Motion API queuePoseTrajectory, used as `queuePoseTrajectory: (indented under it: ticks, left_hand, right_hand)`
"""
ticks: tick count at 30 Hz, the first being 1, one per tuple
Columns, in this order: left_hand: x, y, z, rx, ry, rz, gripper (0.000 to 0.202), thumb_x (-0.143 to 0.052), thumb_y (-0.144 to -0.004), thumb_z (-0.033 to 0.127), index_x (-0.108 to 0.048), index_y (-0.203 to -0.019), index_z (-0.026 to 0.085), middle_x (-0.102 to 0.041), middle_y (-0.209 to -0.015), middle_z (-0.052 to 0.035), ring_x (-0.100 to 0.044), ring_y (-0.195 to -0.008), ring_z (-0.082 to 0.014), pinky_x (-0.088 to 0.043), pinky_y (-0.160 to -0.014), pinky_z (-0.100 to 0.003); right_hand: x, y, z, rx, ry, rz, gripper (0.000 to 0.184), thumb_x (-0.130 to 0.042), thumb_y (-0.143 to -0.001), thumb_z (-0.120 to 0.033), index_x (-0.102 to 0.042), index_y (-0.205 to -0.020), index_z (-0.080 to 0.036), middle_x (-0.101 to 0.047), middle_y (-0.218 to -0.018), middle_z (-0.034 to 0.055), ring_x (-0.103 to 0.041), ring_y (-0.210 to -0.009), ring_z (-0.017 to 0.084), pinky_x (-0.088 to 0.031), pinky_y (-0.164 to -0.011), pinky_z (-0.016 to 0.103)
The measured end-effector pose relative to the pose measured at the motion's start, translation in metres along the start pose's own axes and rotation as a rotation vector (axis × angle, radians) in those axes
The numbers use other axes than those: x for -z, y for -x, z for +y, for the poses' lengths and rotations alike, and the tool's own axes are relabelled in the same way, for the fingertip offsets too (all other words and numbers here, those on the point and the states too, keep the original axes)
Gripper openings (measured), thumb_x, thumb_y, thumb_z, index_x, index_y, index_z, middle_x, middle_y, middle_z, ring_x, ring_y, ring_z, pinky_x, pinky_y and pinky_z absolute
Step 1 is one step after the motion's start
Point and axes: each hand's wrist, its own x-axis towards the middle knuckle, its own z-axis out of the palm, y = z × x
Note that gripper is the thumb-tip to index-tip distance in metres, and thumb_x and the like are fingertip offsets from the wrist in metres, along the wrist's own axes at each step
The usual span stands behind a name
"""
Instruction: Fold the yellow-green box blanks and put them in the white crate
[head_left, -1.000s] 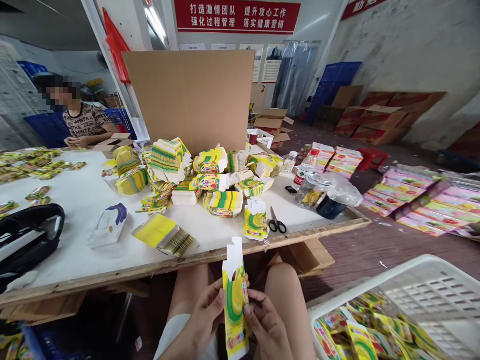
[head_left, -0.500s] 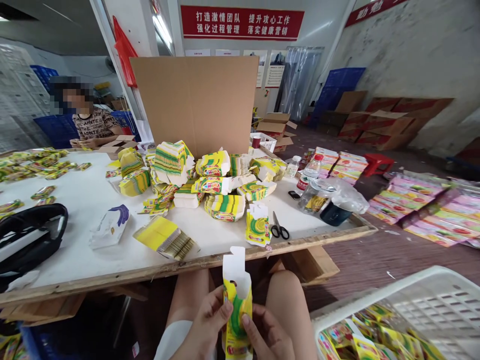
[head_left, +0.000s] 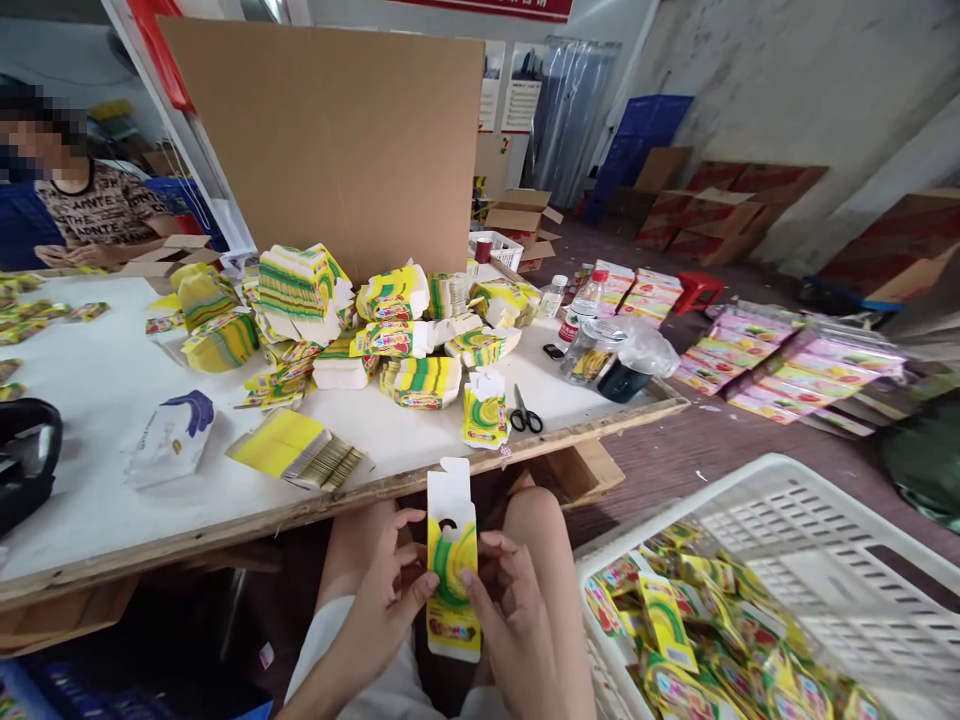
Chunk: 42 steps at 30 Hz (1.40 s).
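Observation:
A small yellow and green carton with a white top flap is held upright over my knees, below the table edge. My left hand pinches its left side with thumb and fingers closed. My right hand grips its right side, thumb pressed on the front. Piles of flat cartons of the same print lie on the white table. A white plastic basket at my right holds several filled yellow packets.
Black scissors, a stack of yellow flat cards, a plastic jar and bottles are on the table. A large cardboard sheet stands behind. Another person sits at far left. Pink boxes lie on the floor.
The view has tilted down and shifted right. The carton has been turned in my hands and now shows a face with a hang hole in its white flap.

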Motion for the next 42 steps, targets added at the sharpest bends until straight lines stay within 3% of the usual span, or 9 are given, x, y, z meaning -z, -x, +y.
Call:
queuePoseTrajectory:
  ticks: [7, 13, 17, 21, 24, 29, 33, 36, 42]
  left_hand:
    - [0.015, 0.000, 0.016, 0.051, 0.050, -0.160, 0.065, -0.071, -0.087, 0.035, -0.037, -0.142, 0.025, -0.073, -0.112, -0.0117, -0.069, -0.101, -0.0271, -0.050, -0.088, -0.038]
    - [0.016, 0.004, 0.016, 0.120, 0.120, -0.242, 0.052, -0.081, -0.078, 0.030, -0.050, -0.120, 0.025, -0.073, -0.099, -0.0051, -0.066, -0.080, -0.0163, -0.046, -0.069, -0.025]
    - [0.015, 0.005, 0.014, 0.126, 0.161, -0.303, 0.049, -0.083, -0.075, 0.033, -0.051, -0.111, 0.023, -0.070, -0.092, -0.0033, -0.064, -0.076, -0.0153, -0.043, -0.067, -0.024]
    - [0.014, 0.003, 0.020, 0.105, 0.095, -0.270, 0.066, -0.081, -0.078, 0.037, -0.041, -0.130, 0.026, -0.069, -0.088, -0.0026, -0.066, -0.079, -0.0184, -0.045, -0.071, -0.028]
    - [0.013, 0.003, 0.024, 0.099, 0.036, -0.288, 0.080, -0.078, -0.081, 0.037, -0.030, -0.145, 0.028, -0.072, -0.097, -0.0066, -0.069, -0.085, -0.0220, -0.049, -0.075, -0.031]
    - [0.014, 0.004, 0.023, 0.045, -0.160, -0.219, 0.052, -0.073, -0.084, 0.029, -0.054, -0.132, 0.025, -0.072, -0.106, -0.0084, -0.068, -0.093, -0.0233, -0.051, -0.077, -0.031]
    - [0.013, 0.006, 0.020, 0.017, -0.411, -0.068, 0.049, -0.068, -0.085, 0.023, -0.058, -0.132, 0.025, -0.072, -0.104, -0.0084, -0.066, -0.087, -0.0218, -0.052, -0.074, -0.029]
    - [0.010, 0.008, 0.022, 0.001, -0.444, -0.069, 0.049, -0.064, -0.085, 0.018, -0.058, -0.133, 0.027, -0.071, -0.106, -0.0077, -0.066, -0.086, -0.0213, -0.052, -0.073, -0.027]
    - [0.010, 0.013, 0.022, 0.020, -0.453, -0.116, 0.054, -0.061, -0.085, 0.014, -0.053, -0.136, 0.028, -0.070, -0.101, -0.0056, -0.066, -0.084, -0.0200, -0.053, -0.074, -0.027]
  right_hand:
    - [0.007, -0.008, -0.018, -0.010, -0.101, -0.263, 0.043, -0.064, -0.091, -0.033, -0.053, -0.131, -0.025, -0.070, -0.110, 0.0064, -0.069, -0.096, 0.022, -0.056, -0.085, 0.031]
    - [0.015, -0.009, -0.021, -0.038, -0.055, -0.323, 0.022, -0.059, -0.093, -0.042, -0.059, -0.106, -0.024, -0.066, -0.080, -0.0004, -0.062, -0.072, 0.017, -0.049, -0.064, 0.024]
    - [0.017, -0.013, -0.024, 0.006, 0.061, -0.379, 0.030, -0.055, -0.095, -0.047, -0.064, -0.085, -0.021, -0.062, -0.073, 0.0004, -0.056, -0.066, 0.016, -0.044, -0.059, 0.023]
    - [0.013, -0.012, -0.013, 0.089, 0.063, -0.305, 0.028, -0.058, -0.094, -0.045, -0.072, -0.088, -0.022, -0.070, -0.088, 0.0072, -0.065, -0.083, 0.023, -0.052, -0.074, 0.029]
    - [0.013, -0.010, 0.006, 0.106, -0.006, -0.136, 0.029, -0.063, -0.091, -0.043, -0.069, -0.115, -0.027, -0.070, -0.114, 0.0104, -0.066, -0.103, 0.027, -0.054, -0.087, 0.036]
    - [0.025, -0.011, 0.015, 0.144, 0.083, -0.148, 0.034, -0.060, -0.092, -0.049, -0.077, -0.112, -0.027, -0.070, -0.116, 0.0119, -0.063, -0.110, 0.031, -0.051, -0.098, 0.042]
    - [0.025, -0.012, 0.016, 0.019, -0.014, -0.167, 0.041, -0.066, -0.085, -0.056, -0.078, -0.107, -0.024, -0.072, -0.087, 0.0084, -0.068, -0.084, 0.027, -0.056, -0.075, 0.036]
    - [0.019, -0.013, 0.027, -0.020, 0.053, -0.148, 0.047, -0.075, -0.078, -0.050, -0.069, -0.116, -0.024, -0.064, -0.061, -0.0018, -0.058, -0.054, 0.018, -0.047, -0.052, 0.026]
    - [0.010, -0.014, 0.020, 0.079, 0.299, -0.167, 0.028, -0.066, -0.080, -0.029, -0.061, -0.108, -0.024, -0.058, -0.049, -0.0066, -0.055, -0.043, 0.017, -0.039, -0.044, 0.026]
